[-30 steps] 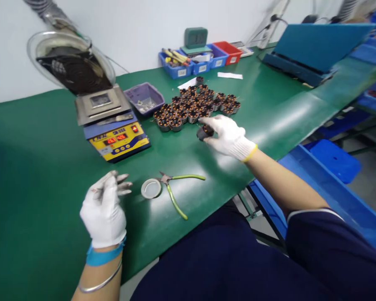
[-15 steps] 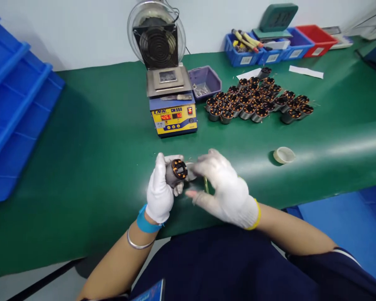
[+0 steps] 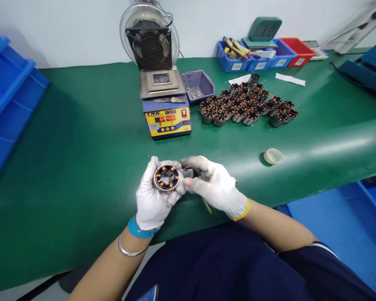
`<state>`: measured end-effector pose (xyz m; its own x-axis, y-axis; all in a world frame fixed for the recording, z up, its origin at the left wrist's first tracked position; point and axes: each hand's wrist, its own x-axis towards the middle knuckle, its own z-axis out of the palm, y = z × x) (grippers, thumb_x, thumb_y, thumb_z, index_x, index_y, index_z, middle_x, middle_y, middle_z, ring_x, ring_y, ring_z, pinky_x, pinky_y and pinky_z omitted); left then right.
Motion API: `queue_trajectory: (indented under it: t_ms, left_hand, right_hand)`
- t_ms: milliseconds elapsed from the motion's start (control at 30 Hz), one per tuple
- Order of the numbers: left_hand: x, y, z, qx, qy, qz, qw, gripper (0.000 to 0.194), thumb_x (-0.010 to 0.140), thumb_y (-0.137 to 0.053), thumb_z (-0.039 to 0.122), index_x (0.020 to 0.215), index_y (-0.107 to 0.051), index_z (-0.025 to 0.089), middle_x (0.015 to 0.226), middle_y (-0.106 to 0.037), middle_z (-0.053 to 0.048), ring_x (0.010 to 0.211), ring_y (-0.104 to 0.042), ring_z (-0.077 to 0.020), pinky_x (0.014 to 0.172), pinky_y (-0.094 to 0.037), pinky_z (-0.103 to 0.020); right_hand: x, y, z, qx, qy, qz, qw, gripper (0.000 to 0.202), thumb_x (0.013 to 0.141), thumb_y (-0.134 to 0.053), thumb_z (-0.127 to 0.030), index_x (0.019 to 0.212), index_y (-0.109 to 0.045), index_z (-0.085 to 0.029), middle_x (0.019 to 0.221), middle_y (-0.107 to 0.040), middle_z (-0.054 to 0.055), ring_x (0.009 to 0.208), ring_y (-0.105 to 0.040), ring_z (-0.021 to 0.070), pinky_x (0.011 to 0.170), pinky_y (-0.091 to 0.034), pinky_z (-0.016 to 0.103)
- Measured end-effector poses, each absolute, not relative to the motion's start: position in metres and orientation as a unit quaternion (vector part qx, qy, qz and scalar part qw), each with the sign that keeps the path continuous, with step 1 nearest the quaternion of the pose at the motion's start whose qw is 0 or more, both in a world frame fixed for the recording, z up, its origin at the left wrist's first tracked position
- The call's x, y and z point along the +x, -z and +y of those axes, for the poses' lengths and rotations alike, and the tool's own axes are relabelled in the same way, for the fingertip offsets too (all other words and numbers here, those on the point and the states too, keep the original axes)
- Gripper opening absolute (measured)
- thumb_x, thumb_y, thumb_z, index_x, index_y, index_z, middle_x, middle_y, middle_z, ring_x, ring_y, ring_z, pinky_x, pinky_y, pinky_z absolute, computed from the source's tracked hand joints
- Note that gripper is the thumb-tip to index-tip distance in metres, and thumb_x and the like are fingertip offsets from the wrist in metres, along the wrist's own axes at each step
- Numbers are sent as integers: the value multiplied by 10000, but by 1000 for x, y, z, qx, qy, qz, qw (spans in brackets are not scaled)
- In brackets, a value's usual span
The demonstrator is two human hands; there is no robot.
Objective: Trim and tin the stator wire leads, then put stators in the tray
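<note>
My left hand point(image 3: 152, 196), in a white glove, is closed around a motor stator point(image 3: 155, 184), a metal ring with copper windings inside. Its open end is turned up toward me, and thin loose wire ends stick out at its right side. Close by on the right is my right hand point(image 3: 217, 184), gloved, with the thumb tip bare. Its thumb and fingers stay apart near the wire ends, and I see nothing gripped in them. Beneath this hand shows a green handle point(image 3: 207, 206) of a tool mostly hidden. A greyish piece point(image 3: 188, 172) between the fingers is unclear.
A yellow-and-blue solder pot point(image 3: 167, 125) stands ahead, a purple bin point(image 3: 208, 90) beside it. Several stators point(image 3: 238, 115) cluster to the right, near a small round cup point(image 3: 273, 156). Blue and red bins point(image 3: 297, 52) line the wall; blue trays point(image 3: 15, 92) are stacked left.
The stator has been turned so its open end faces up more. My right hand has moved left, its fingers coming in beside the stator. The whole view has shifted slightly.
</note>
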<state>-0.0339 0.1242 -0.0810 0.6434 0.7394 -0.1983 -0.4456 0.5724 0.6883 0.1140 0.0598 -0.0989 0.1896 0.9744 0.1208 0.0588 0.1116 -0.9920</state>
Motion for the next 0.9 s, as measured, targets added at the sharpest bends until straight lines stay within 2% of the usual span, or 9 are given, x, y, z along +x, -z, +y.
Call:
queue_trajectory:
  t_ms: [67, 133, 233, 300, 533, 700, 833, 900]
  left_hand:
    - [-34, 81, 124, 310, -340, 237, 856, 564, 1045, -365, 512, 833, -726, 135, 540, -658, -91, 307, -469, -115, 295, -304, -178]
    - [-34, 81, 124, 314, -334, 233, 858, 543, 1034, -402, 521, 827, -723, 135, 544, -663, -87, 305, -470, -112, 294, -304, -177]
    - [-34, 81, 124, 315, -329, 230, 860, 503, 1022, -446, 521, 817, -708, 143, 556, -668, -76, 309, -481, -112, 296, -304, -177]
    - [-34, 82, 124, 322, -325, 227, 860, 493, 1025, -441, 518, 830, -701, 147, 541, -661, -73, 307, -479, -114, 307, -312, -178]
    - [-34, 83, 123, 323, -307, 213, 869, 545, 1054, -338, 496, 846, -698, 144, 528, -652, -95, 298, -461, -108, 323, -309, -168]
    - [-37, 89, 129, 319, -253, 187, 894, 438, 1012, -456, 471, 912, -703, 123, 583, -690, -112, 318, -490, -114, 332, -329, -169]
    - [-38, 94, 130, 342, -89, 160, 922, 535, 975, -491, 602, 872, -685, 114, 577, -694, -141, 266, -429, -115, 268, -244, -180]
    - [-38, 91, 127, 345, -115, 190, 912, 400, 941, -615, 517, 914, -696, 126, 693, -740, -123, 368, -543, -124, 331, -381, -186]
  right_hand:
    - [111, 101, 62, -493, -457, -453, 585, 445, 798, -788, -421, 1165, -708, -182, 1118, -750, 106, 950, -726, 216, 808, -611, 351]
    - [111, 102, 62, -482, -450, -458, 597, 418, 786, -805, -401, 1132, -718, -185, 1092, -759, 96, 941, -731, 215, 815, -613, 354]
    - [116, 99, 61, -502, -332, -528, 599, 298, 785, -810, -340, 1040, -752, -197, 1084, -765, 85, 1128, -689, 246, 973, -570, 402]
    - [120, 97, 61, -510, -265, -569, 589, 208, 823, -786, -315, 998, -761, -203, 1049, -773, 78, 1186, -662, 248, 1018, -544, 415]
    - [127, 92, 62, -508, -127, -658, 541, 81, 922, -716, -272, 946, -749, -202, 929, -768, 55, 1067, -703, 231, 1081, -489, 477]
    - [138, 82, 60, -502, -73, -721, 472, 99, 954, -658, -274, 933, -722, -201, 913, -751, 50, 1077, -700, 234, 1149, -428, 533]
    - [150, 58, 59, -500, -16, -791, 353, 112, 968, -620, -275, 932, -706, -211, 905, -734, 46, 1123, -676, 244, 1215, -341, 572]
    - [152, 40, 58, -498, 17, -811, 305, 122, 964, -606, -277, 932, -703, -209, 953, -737, 63, 1128, -665, 253, 1218, -332, 587]
